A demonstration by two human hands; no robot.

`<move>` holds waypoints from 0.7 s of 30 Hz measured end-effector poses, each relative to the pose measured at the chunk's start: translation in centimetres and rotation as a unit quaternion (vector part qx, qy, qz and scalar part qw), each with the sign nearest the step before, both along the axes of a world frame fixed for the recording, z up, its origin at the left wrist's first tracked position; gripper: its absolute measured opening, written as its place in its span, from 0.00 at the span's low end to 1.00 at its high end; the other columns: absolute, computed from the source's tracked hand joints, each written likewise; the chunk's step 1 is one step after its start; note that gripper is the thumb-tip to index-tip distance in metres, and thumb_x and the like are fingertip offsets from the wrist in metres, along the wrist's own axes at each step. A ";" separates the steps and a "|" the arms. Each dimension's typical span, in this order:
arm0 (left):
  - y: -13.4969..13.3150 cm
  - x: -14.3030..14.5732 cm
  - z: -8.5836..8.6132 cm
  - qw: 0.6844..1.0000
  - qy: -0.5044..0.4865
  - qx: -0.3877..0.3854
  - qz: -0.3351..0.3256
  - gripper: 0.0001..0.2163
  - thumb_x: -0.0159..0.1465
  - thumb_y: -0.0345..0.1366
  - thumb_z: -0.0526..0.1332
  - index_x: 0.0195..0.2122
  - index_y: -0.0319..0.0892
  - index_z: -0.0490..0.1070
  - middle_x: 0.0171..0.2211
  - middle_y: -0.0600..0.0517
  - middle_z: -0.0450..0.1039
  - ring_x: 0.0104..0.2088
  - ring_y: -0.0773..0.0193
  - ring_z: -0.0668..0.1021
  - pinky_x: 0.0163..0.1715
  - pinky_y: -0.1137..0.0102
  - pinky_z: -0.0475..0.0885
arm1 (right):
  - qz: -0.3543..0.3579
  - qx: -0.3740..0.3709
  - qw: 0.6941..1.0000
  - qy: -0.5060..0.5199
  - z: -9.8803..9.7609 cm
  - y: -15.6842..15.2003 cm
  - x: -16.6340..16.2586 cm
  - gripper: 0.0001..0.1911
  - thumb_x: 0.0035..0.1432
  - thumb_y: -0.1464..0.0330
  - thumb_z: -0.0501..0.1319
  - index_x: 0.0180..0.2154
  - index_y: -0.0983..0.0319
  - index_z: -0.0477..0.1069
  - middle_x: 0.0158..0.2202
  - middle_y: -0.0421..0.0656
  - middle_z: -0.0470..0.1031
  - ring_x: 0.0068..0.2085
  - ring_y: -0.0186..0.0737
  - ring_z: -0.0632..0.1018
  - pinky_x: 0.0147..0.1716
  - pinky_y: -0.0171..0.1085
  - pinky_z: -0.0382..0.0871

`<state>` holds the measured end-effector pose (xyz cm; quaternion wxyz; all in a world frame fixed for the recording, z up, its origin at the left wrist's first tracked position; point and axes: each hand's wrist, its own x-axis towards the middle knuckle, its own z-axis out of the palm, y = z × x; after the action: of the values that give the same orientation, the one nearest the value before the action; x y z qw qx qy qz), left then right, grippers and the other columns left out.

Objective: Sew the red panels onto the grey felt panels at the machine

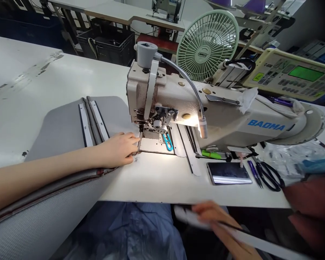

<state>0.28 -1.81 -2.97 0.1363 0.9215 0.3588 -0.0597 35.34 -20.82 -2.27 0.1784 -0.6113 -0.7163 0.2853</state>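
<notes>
My left hand [119,148] is closed on the edge of a grey fabric panel [59,115], close by the needle of a sewing machine [151,90]. Two white plastic strips with dark edging, one of them a strip [100,121] nearer the machine, lie along the panel's middle. The panel's lower part drapes over the table's front edge under my left arm. Below that edge, on the right, my right hand [216,220] holds a long white strip [262,242] with a dark edge. Motion smears this hand and the strip's near end.
Blue thread snips [168,142] lie by the machine's base. A phone [229,173], purple tweezers [254,173] and black scissors [271,177] rest to the right, beside clear plastic bags [292,159]. A green fan [208,45] and control panel [292,74] stand behind.
</notes>
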 end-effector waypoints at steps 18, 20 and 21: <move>1.3 -1.5 0.0 0.996 -0.046 -0.074 0.009 0.07 0.64 0.30 0.54 0.29 0.42 0.67 0.61 0.52 0.67 0.60 0.55 0.66 0.57 0.61 0.64 | 0.333 0.355 0.860 -0.152 -8.7 16.1 -16.9 0.10 0.66 0.77 0.51 0.38 0.69 0.71 0.39 0.55 0.78 0.45 0.49 0.78 0.32 0.41 0.67; 1.2 -1.5 -0.1 0.997 -0.045 -0.068 0.008 0.08 0.65 0.29 0.54 0.29 0.42 0.68 0.61 0.51 0.66 0.61 0.54 0.65 0.58 0.59 0.63 | 0.326 0.342 0.869 -0.145 -8.6 16.4 -16.9 0.11 0.66 0.77 0.51 0.38 0.68 0.71 0.38 0.54 0.78 0.44 0.48 0.78 0.31 0.41 0.66; 1.2 -1.5 -0.1 0.997 -0.045 -0.066 0.008 0.08 0.65 0.29 0.54 0.29 0.42 0.68 0.61 0.51 0.66 0.61 0.54 0.65 0.58 0.58 0.64 | 0.321 0.339 0.873 -0.142 -8.7 16.4 -16.9 0.11 0.66 0.77 0.50 0.38 0.68 0.71 0.37 0.53 0.78 0.42 0.47 0.78 0.31 0.40 0.66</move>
<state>-1.21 -0.59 -3.08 0.2133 0.9094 0.3546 -0.0411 18.40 -4.38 -10.93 0.1696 -0.2840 -0.9434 -0.0228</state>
